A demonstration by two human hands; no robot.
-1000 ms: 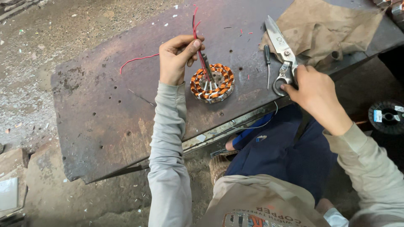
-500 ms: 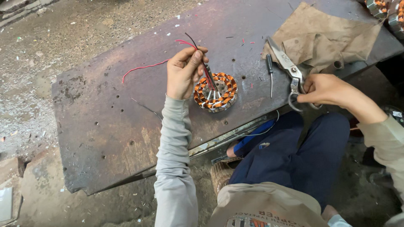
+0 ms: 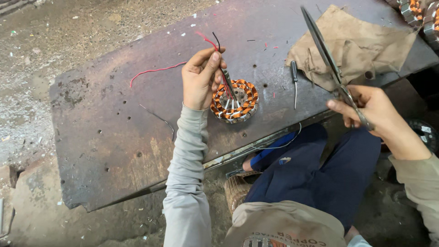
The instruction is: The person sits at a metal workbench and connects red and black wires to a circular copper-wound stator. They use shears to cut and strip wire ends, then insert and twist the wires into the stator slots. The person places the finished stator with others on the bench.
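Observation:
A round stator (image 3: 235,101) wound with copper coils lies on a rusty metal plate (image 3: 114,137). My left hand (image 3: 200,80) sits just left of it and pinches a bunch of red and black wires (image 3: 215,43) that rise from the stator. My right hand (image 3: 372,112) is off the plate's near edge, over my lap, and grips the handles of a pair of scissors (image 3: 324,52). The scissor blades point up and away over a crumpled brown cloth (image 3: 356,43).
A small screwdriver (image 3: 294,80) lies on the plate right of the stator. A loose red wire (image 3: 155,72) and wire clippings lie on the plate. More copper-wound stators (image 3: 420,13) sit at the top right corner. Dirt floor surrounds the plate; my knees are under its near edge.
My right hand has lifted the scissors off the plate and drawn them back over my lap, blades now up. My left hand keeps hold of the wires at the stator.

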